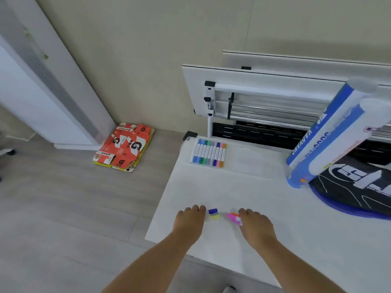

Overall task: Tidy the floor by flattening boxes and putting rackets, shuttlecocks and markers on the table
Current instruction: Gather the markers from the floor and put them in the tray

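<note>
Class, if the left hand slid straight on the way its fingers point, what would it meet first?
Probably the blue- and yellow-capped markers lying right at the left hand's fingertips; whether it already touches them is unclear.

White floor-standing unit (45, 96), folded table (264, 79) by wall

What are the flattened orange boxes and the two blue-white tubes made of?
Flattened boxes: probably printed cardboard, matte, with creased flaps and a brownish raw edge. Tubes: seemingly paperboard or plastic with glossy printed wrap and translucent caps.
</note>
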A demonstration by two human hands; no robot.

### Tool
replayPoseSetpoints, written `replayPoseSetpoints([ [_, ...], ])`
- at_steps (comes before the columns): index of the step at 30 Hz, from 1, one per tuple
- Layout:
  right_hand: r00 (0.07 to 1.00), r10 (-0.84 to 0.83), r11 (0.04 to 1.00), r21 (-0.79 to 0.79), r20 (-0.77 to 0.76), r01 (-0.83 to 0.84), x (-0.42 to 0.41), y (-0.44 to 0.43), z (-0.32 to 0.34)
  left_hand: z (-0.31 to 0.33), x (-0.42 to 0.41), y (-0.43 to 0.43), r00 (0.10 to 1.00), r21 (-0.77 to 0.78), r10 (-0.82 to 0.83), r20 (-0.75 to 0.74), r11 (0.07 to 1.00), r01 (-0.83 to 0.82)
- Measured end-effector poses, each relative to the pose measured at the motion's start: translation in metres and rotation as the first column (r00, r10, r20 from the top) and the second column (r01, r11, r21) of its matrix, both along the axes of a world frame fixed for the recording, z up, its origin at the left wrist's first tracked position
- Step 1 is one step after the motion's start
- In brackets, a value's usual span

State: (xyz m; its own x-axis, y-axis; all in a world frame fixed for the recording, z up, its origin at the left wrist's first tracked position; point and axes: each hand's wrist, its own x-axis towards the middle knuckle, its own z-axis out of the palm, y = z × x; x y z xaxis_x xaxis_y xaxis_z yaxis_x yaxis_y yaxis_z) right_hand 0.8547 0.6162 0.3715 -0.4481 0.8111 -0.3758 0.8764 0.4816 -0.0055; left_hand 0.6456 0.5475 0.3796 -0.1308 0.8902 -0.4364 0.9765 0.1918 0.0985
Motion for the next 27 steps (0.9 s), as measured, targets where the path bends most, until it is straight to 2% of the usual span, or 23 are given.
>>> replayPoseSetpoints([
  [5, 0.984, -0.172, 0.982, -0.086, -0.044, 0.168, -0.015, 0.043, -0.027, -0.026, -0.001, 0.051, 0.985, -0.075, 0.147, 0.09, 0.987, -0.141],
  [10, 0.927, -0.359, 0.926, -0.162, -0.106, 0.341, -0.053, 0.068, -0.037, -0.039, -0.021, 0.092, 0.961, -0.076, 0.248, 0.125, 0.968, -0.24],
  [14, 0.884, -0.451, 0.888, -0.156, -0.125, 0.432, -0.084, 0.073, -0.036, -0.039, -0.041, 0.115, 0.95, -0.089, 0.244, 0.196, 0.969, -0.23],
  [18, 0.844, -0.51, 0.859, -0.162, -0.169, 0.486, -0.103, 0.081, -0.034, -0.043, -0.056, 0.13, 0.95, -0.113, 0.161, 0.268, 0.984, -0.135],
  [22, 0.848, -0.518, 0.855, -0.112, -0.114, 0.507, -0.108, 0.088, -0.033, -0.047, -0.071, 0.135, 0.952, -0.087, 0.08, 0.294, 0.995, -0.056],
  [27, 0.85, -0.522, 0.852, -0.087, -0.07, 0.516, -0.101, 0.088, -0.032, -0.045, -0.083, 0.14, 0.905, -0.068, 0.171, 0.39, 0.985, -0.157],
])
